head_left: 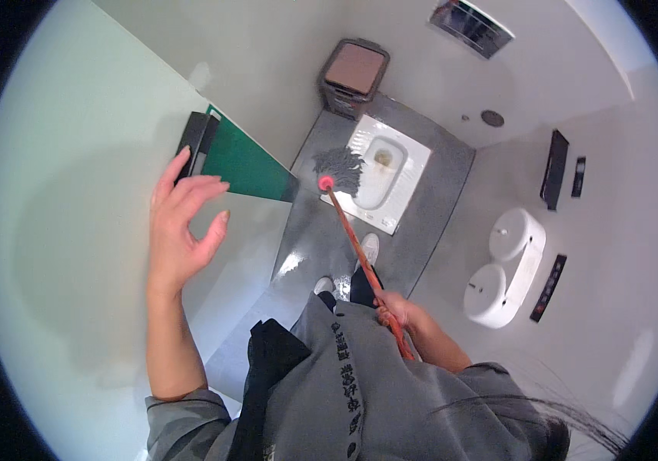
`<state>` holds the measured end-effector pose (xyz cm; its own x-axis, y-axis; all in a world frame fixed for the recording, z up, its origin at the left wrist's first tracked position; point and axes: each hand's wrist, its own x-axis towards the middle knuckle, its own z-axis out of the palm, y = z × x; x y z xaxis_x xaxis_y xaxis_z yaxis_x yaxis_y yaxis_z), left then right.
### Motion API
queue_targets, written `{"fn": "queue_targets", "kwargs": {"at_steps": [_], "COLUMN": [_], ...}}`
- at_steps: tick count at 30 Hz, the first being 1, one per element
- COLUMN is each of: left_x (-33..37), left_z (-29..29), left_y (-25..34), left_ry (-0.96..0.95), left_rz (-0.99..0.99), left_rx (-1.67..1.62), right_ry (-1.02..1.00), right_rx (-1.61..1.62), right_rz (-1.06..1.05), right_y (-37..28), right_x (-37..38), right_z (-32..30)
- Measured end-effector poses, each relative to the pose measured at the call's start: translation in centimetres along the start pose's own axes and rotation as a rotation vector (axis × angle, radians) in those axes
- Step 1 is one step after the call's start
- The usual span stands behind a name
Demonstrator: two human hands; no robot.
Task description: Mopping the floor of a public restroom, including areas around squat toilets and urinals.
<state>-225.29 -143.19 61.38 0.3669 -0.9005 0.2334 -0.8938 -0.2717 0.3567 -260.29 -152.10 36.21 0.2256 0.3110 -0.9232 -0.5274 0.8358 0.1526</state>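
Observation:
My right hand [394, 310] is wrapped round the orange-red handle of a mop [350, 237], low in front of my body. At the handle's far end, a pink collar joins grey mop strands [338, 165], which overlap the left edge of a white squat toilet [408, 188]. Brownish matter shows in the toilet bowl. My left hand [184, 230] is raised with thumb and fingers apart, next to a black latch or handle [200, 137] on the pale door or partition [83, 215]. Its upper fingers overlap the latch's lower end; whether they touch it, I cannot tell.
A dark lidded bin [352, 73] stands in the far corner beyond the toilet. On the right wall are a white double-roll paper dispenser [510, 269] and a black shelf [554, 170]. A green panel [244, 161] borders the door. The grey floor [306, 230] shows shiny patches.

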Motion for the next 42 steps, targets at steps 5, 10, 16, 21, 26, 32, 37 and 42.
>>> {"fn": "queue_targets", "kwargs": {"at_steps": [5, 10, 16, 21, 26, 32, 37, 42], "left_x": [-0.2, -1.1, -1.0, -0.9, -1.2, -1.0, -1.2, -0.8], "left_z": [0.4, 0.0, 0.0, 0.0, 0.2, 0.0, 0.1, 0.0], "left_y": [0.1, 0.7, 1.2, 1.7, 1.1, 1.3, 1.3, 1.6], "left_ry": [0.037, 0.000, 0.039, 0.018, 0.017, 0.035, 0.044, 0.042], "left_rz": [0.039, 0.054, 0.094, 0.077, 0.078, 0.072, 0.063, 0.056], "left_rx": [-0.061, -0.017, 0.020, 0.043, 0.017, -0.014, -0.018, -0.016], "right_ry": [-0.011, 0.078, 0.667, 1.053, 1.113, 0.573, 0.190, 0.084], "right_rx": [0.039, 0.117, -0.407, -1.078, -1.184, -0.624, 0.136, 0.548], "right_rz": [-0.161, -0.209, -0.174, -0.503, -0.587, -0.465, -0.430, -0.185], "right_y": [11.1, 18.2, 16.6, 7.0, -1.0, 3.9, 14.9, 24.1], "right_x": [0.8, -3.4, -1.4, -1.0, -2.1, -2.4, -9.9, -10.1], "right_z": [-5.5, -7.4, -13.5, -14.7, -11.9, -13.2, -6.8, -6.2]}}
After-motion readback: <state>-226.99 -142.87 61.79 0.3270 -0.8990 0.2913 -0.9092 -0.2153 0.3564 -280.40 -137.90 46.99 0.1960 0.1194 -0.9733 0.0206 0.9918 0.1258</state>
